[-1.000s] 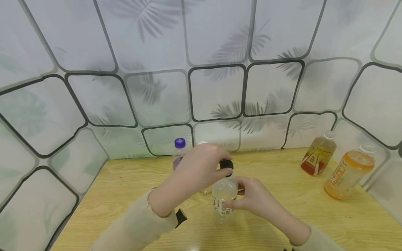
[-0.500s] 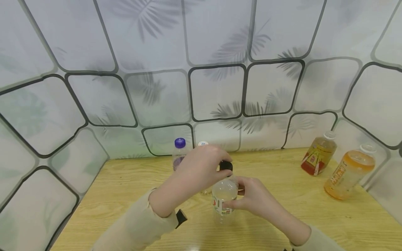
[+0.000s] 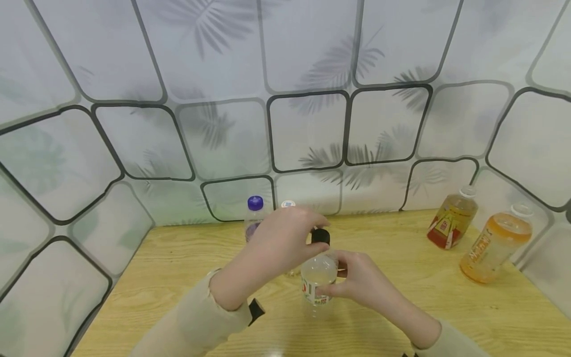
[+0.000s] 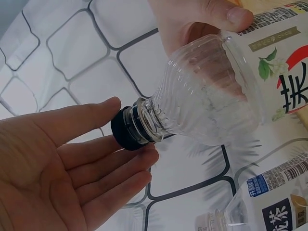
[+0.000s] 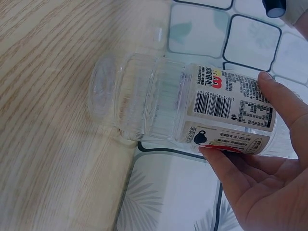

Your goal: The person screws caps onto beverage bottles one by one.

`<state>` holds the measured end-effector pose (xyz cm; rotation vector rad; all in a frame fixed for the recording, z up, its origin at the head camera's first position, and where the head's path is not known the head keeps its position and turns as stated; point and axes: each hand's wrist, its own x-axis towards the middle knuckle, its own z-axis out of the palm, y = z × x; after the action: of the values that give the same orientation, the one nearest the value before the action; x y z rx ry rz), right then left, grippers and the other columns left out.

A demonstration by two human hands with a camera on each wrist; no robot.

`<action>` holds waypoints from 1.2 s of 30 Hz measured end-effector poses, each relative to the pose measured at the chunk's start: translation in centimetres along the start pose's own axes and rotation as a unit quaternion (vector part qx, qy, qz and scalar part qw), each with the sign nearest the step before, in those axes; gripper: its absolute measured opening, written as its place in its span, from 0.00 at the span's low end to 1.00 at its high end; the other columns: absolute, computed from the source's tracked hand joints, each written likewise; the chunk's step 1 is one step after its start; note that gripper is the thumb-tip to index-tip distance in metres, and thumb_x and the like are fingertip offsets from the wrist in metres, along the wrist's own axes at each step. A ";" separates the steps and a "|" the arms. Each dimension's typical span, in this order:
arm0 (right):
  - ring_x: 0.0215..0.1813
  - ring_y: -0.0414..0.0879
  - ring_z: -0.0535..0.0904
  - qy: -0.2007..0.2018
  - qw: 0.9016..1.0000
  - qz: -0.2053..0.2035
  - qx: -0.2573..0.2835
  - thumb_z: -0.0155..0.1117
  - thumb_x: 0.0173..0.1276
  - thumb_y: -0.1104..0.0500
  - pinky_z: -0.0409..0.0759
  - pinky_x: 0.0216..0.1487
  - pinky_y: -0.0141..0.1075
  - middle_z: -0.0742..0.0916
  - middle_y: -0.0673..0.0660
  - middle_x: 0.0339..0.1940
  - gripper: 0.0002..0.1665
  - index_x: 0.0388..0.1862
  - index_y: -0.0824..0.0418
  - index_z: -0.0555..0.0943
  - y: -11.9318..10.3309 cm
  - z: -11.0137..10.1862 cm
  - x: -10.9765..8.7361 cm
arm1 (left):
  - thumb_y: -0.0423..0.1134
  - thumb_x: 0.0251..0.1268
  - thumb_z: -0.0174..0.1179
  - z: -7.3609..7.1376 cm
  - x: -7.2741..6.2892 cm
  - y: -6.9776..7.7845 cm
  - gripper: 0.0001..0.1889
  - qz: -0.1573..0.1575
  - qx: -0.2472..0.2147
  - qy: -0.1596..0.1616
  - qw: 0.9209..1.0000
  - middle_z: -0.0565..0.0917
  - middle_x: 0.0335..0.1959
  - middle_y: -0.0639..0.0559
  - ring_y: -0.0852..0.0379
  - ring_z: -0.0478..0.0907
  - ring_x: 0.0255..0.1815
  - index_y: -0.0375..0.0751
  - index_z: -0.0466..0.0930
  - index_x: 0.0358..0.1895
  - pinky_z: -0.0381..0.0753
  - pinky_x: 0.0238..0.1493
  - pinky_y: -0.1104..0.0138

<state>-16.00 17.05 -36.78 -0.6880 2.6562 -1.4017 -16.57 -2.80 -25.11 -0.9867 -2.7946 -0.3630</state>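
A clear, label-wrapped plastic bottle (image 3: 319, 270) stands upright on the table in the head view. My right hand (image 3: 366, 280) grips its side, thumb and fingers on opposite sides of the label (image 5: 231, 108) in the right wrist view. From above, my left hand (image 3: 281, 238) pinches the black cap (image 3: 320, 237) between thumb and fingers. In the left wrist view the cap (image 4: 126, 129) sits at the bottle's mouth, with a dark ring (image 4: 143, 120) on the neck just below it. The thumb touches one side of the cap; the fingers reach along the other.
Behind my left hand stand a purple-capped bottle (image 3: 255, 204) and a white-capped bottle (image 3: 288, 204), both partly hidden. At the right of the wooden table (image 3: 187, 258) are a red-brown drink bottle (image 3: 451, 220) and an orange-topped bottle (image 3: 495, 248). A patterned curtain (image 3: 308, 134) rises behind.
My left fingers have shifted slightly at the cap, so more of the cap and of the white-capped bottle shows. My right hand and the bottle hold still.
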 end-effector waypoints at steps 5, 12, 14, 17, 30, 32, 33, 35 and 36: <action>0.49 0.48 0.91 -0.003 1.000 0.003 0.000 0.87 0.56 0.53 0.92 0.50 0.38 0.92 0.56 0.49 0.31 0.55 0.64 0.86 0.1 0.0 0.0 | 0.55 0.66 0.75 0.0 -0.3 -0.3 0.19 -0.032 -0.019 0.035 0.999 0.93 0.47 0.57 0.58 0.89 0.44 0.53 0.90 0.55 0.88 0.39 0.66; 0.49 0.46 0.91 0.001 1.000 -0.001 0.000 0.88 0.56 0.53 0.91 0.50 0.37 0.92 0.55 0.48 0.31 0.55 0.63 0.86 0.2 -0.1 0.0 | 0.61 0.59 0.77 0.8 -0.7 -0.5 0.20 -0.061 -0.062 0.096 0.992 0.93 0.37 0.59 0.63 0.88 0.35 0.52 0.92 0.45 0.81 0.28 0.74; 0.49 0.46 0.91 0.003 1.000 -0.002 -0.001 0.88 0.56 0.52 0.91 0.50 0.36 0.92 0.55 0.47 0.30 0.54 0.62 0.86 0.2 -0.1 0.1 | 0.61 0.58 0.78 1.2 -0.7 -0.6 0.19 -0.058 -0.059 0.106 0.991 0.93 0.34 0.60 0.64 0.87 0.32 0.52 0.92 0.41 0.78 0.25 0.76; 0.49 0.45 0.91 0.004 1.000 0.001 -0.005 0.88 0.56 0.52 0.91 0.50 0.37 0.92 0.54 0.47 0.30 0.54 0.62 0.86 0.3 -0.1 0.1 | 0.57 0.57 0.80 1.7 -0.6 -0.8 0.15 -0.046 -0.071 0.115 0.990 0.93 0.31 0.61 0.65 0.87 0.31 0.52 0.92 0.37 0.78 0.27 0.77; 0.47 0.42 0.90 0.002 1.000 -0.011 -0.002 0.88 0.56 0.52 0.89 0.48 0.29 0.93 0.55 0.48 0.34 0.57 0.64 0.86 0.2 -0.1 0.1 | 0.38 0.65 0.76 2.2 -0.6 -2.1 0.16 -0.045 -0.255 0.037 0.965 0.94 0.45 0.52 0.59 0.92 0.43 0.45 0.91 0.55 0.89 0.45 0.71; 0.47 0.42 0.90 0.000 1.000 -0.011 0.000 0.88 0.56 0.52 0.89 0.47 0.30 0.93 0.55 0.48 0.35 0.59 0.65 0.85 0.2 -0.1 0.1 | 0.38 0.64 0.77 2.2 -0.6 -2.2 0.19 -0.045 -0.266 0.029 0.962 0.93 0.50 0.50 0.56 0.92 0.47 0.43 0.90 0.58 0.90 0.48 0.70; 0.47 0.43 0.90 -0.001 1.000 -0.007 0.002 0.87 0.56 0.52 0.89 0.47 0.30 0.93 0.55 0.48 0.35 0.60 0.65 0.85 0.2 -0.1 0.1 | 0.40 0.64 0.77 2.2 -0.6 -2.2 0.21 -0.049 -0.267 0.026 0.962 0.93 0.53 0.50 0.55 0.92 0.49 0.44 0.89 0.60 0.90 0.50 0.69; 0.48 0.45 0.91 -0.005 1.000 -0.001 0.004 0.87 0.57 0.52 0.90 0.48 0.31 0.93 0.56 0.49 0.35 0.60 0.65 0.85 0.2 -0.1 0.1 | 0.43 0.63 0.78 2.3 -0.7 -2.1 0.25 -0.057 -0.266 0.031 0.962 0.92 0.57 0.50 0.53 0.91 0.54 0.44 0.87 0.63 0.91 0.53 0.64; 0.49 0.46 0.91 -0.006 1.000 0.004 0.006 0.87 0.57 0.53 0.90 0.48 0.32 0.93 0.56 0.49 0.35 0.60 0.65 0.85 0.2 -0.1 0.1 | 0.46 0.63 0.78 2.4 -0.7 -2.0 0.27 -0.061 -0.258 0.039 0.963 0.91 0.58 0.51 0.53 0.90 0.56 0.45 0.86 0.64 0.91 0.55 0.62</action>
<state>-16.20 17.24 -36.87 -0.6823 2.6362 -1.4065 -17.44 -4.05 -27.92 -0.8557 -2.7477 -1.1646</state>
